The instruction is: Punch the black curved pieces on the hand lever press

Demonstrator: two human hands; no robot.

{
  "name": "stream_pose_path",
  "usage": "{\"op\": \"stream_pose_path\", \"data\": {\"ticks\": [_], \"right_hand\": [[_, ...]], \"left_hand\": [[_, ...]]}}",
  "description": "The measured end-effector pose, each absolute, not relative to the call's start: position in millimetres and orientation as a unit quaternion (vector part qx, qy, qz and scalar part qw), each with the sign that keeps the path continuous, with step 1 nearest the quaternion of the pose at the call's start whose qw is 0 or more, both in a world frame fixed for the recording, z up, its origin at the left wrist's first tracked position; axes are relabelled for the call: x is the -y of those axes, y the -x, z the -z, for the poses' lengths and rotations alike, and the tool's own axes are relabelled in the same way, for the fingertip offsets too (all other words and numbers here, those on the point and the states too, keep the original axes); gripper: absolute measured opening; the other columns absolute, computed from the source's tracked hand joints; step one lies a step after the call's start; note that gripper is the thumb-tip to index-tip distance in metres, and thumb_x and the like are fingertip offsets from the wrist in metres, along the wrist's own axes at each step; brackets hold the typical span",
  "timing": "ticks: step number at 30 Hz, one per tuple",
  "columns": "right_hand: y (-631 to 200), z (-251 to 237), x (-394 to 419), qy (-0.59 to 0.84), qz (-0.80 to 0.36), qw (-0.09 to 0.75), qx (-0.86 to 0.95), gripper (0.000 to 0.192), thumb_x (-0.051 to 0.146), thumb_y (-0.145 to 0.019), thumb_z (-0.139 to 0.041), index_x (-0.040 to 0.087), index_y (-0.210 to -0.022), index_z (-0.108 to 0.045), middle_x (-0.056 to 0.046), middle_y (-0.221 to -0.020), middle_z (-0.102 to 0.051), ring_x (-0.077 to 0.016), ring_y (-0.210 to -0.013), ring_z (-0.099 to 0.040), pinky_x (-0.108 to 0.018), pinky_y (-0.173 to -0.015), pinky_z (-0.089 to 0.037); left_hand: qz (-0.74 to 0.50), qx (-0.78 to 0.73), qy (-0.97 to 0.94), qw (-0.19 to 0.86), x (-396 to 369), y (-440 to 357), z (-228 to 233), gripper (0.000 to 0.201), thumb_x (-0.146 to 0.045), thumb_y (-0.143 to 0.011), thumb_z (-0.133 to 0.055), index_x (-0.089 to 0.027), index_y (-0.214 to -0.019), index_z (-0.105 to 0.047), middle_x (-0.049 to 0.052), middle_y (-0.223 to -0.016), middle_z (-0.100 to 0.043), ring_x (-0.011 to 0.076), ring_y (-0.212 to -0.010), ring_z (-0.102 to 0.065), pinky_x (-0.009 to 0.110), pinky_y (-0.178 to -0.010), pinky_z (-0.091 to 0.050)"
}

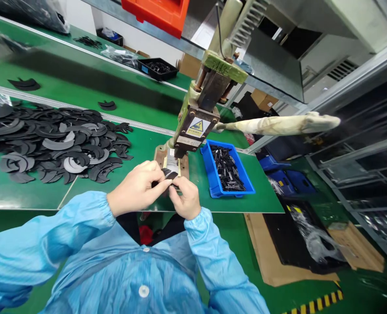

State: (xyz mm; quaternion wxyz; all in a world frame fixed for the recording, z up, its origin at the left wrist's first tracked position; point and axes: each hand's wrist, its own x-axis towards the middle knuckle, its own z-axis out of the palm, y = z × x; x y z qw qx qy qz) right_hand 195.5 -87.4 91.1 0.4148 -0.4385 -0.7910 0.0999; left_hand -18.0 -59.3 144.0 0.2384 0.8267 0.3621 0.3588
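My left hand (141, 186) is closed, thumb and fingers pinching a dark curved plastic piece (169, 174). Close beside it, my right hand (187, 199) is closed too, its fingertips at the near end of the same piece. The fingers partly cover the piece, so its full outline is hidden. Both hands are just in front of the base (184, 168) of a green lever press (193, 124). Under the press head, a pale metal fixture (172, 162) shows beyond the fingertips.
A large heap of black curved pieces (54, 144) spreads over the green bench (91, 194) at left. Right of the press stands a blue bin (217, 190) of small black parts. The press's wrapped handle (275, 125) sticks out to the right. Flattened cardboard (261, 253) lies on the floor.
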Motion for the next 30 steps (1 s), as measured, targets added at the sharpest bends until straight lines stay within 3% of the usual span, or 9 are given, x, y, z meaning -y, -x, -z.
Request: {"op": "stream_pose_path", "data": {"ticks": [4,13,17,20,22,25,27,30], "right_hand": [[-196.2,-87.2,87.8,0.431,-0.084,0.409,0.8,0.014,0.031,-0.101,-0.055,0.021,-0.1,-0.066,-0.004,-0.084,-0.069,-0.0163,-0.076,-0.061,-0.032,-0.073,-0.049],[-193.4,-82.3,105.4,0.437,-0.051,0.421,0.793,0.023,0.037,-0.101,-0.049,0.023,-0.086,-0.06,-0.002,-0.074,-0.062,-0.0146,-0.068,-0.056,-0.031,-0.069,-0.051],[-198.0,-86.9,107.5,0.41,-0.078,0.446,0.792,0.02,0.034,-0.101,-0.05,0.022,-0.09,-0.062,-0.002,-0.076,-0.061,-0.0147,-0.069,-0.056,-0.032,-0.068,-0.049],[-205.2,-87.9,103.4,0.401,-0.113,0.447,0.792,0.014,0.03,-0.1,-0.055,0.022,-0.102,-0.066,-0.003,-0.086,-0.067,-0.0158,-0.079,-0.062,-0.032,-0.075,-0.053],[-212.6,-84.7,101.5,0.423,-0.134,0.444,0.779,0.02,0.026,-0.1,-0.056,0.023,-0.117,-0.067,-0.004,-0.093,-0.068,-0.0166,-0.086,-0.065,-0.033,-0.08,-0.055],[-227.3,-71.5,101.6,0.484,-0.146,0.46,0.73,0.031,0.025,-0.102,-0.053,0.023,-0.132,-0.061,-0.004,-0.096,-0.065,-0.0181,-0.09,-0.065,-0.035,-0.083,-0.056],[-236.5,-58.7,102.1,0.517,-0.148,0.473,0.698,0.03,0.026,-0.102,-0.053,0.023,-0.13,-0.061,-0.004,-0.096,-0.064,-0.019,-0.09,-0.065,-0.036,-0.084,-0.057],[-244.6,-40.4,100.9,0.543,-0.153,0.482,0.67,0.024,0.029,-0.101,-0.055,0.024,-0.122,-0.066,-0.003,-0.092,-0.065,-0.0188,-0.085,-0.066,-0.036,-0.08,-0.058]], "left_hand": [[-0.348,-0.36,-0.818,0.282,61.6,14.7,-142.6,0.038,-0.038,-0.103,-0.059,-0.021,-0.068,-0.059,0.002,-0.077,-0.055,0.0203,-0.082,-0.053,0.035,-0.077,-0.042],[-0.308,-0.366,-0.724,0.497,60.2,14.4,-119.9,0.049,-0.055,-0.1,-0.062,-0.02,-0.066,-0.055,0.0,-0.078,-0.051,0.0162,-0.075,-0.049,0.028,-0.069,-0.043],[-0.312,-0.355,-0.637,0.609,60.4,11.8,-118.9,0.038,-0.057,-0.093,-0.073,-0.021,-0.09,-0.061,-0.002,-0.082,-0.057,0.0142,-0.076,-0.054,0.026,-0.069,-0.047],[-0.256,-0.332,-0.599,0.682,54.1,17.2,-117.6,0.046,-0.063,-0.09,-0.074,-0.02,-0.103,-0.064,-0.002,-0.081,-0.061,0.0119,-0.064,-0.056,0.024,-0.058,-0.047],[-0.252,-0.351,-0.592,0.68,41.6,25.9,-114.1,0.049,-0.066,-0.089,-0.074,-0.018,-0.096,-0.064,-0.003,-0.073,-0.058,0.0094,-0.054,-0.052,0.022,-0.048,-0.042],[-0.362,-0.433,-0.53,0.633,4.6,42.6,-105.0,0.046,-0.061,-0.089,-0.077,-0.018,-0.089,-0.061,-0.003,-0.069,-0.059,0.0083,-0.051,-0.054,0.019,-0.046,-0.044],[-0.418,-0.499,-0.447,0.614,-31.2,49.8,-97.7,0.039,-0.05,-0.089,-0.08,-0.018,-0.086,-0.059,-0.002,-0.07,-0.061,0.0085,-0.053,-0.058,0.019,-0.049,-0.05],[-0.402,-0.577,-0.361,0.613,-92.2,45.5,-88.9,0.027,-0.03,-0.091,-0.08,-0.017,-0.083,-0.057,0.0,-0.066,-0.06,0.0097,-0.052,-0.059,0.02,-0.05,-0.053]]}}
